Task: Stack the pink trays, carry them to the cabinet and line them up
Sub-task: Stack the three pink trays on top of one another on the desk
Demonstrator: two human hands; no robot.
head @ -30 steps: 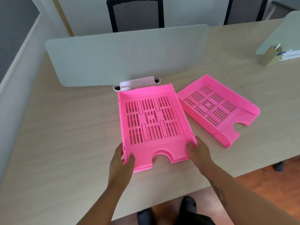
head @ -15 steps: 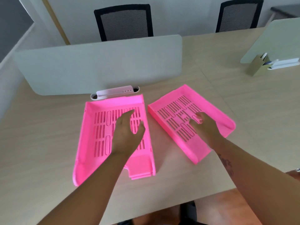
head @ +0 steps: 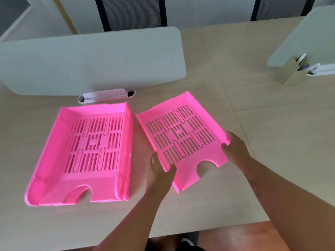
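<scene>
Head view: I look down on a pale wooden desk [head: 253, 142] with two pink trays side by side and both bare hands low in the frame.
Left tray [head: 85, 151]: flat on the desk, left of centre, notch toward me. I read doubled edges along its right side, so it looks like more than one tray nested; I cannot count them.
Right tray [head: 181, 138]: just beside the left tray, turned at an angle to it, a narrow strip of desk between them. Its near end appears raised off the desk, though I cannot confirm a gap.
Left hand [head: 159, 171]: closed on the near left corner of the right tray, thumb on the slotted floor, fingers under the edge.
Right hand [head: 235, 147]: closed on the right side wall of the same tray, near its front, thumb inside the wall.
Divider panel [head: 90, 60]: grey screen standing upright across the desk behind the trays.
White holder [head: 107, 96]: small slotted organiser at the foot of the panel, just behind the left tray, apart from it.
Card box [head: 291, 71]: tan box with pens, far right, well apart from the trays, beside a second grey panel [head: 299, 37].
Chairs: two dark mesh backs beyond the desk, partly cut off.
Cabinet: I cannot see it from this camera.
</scene>
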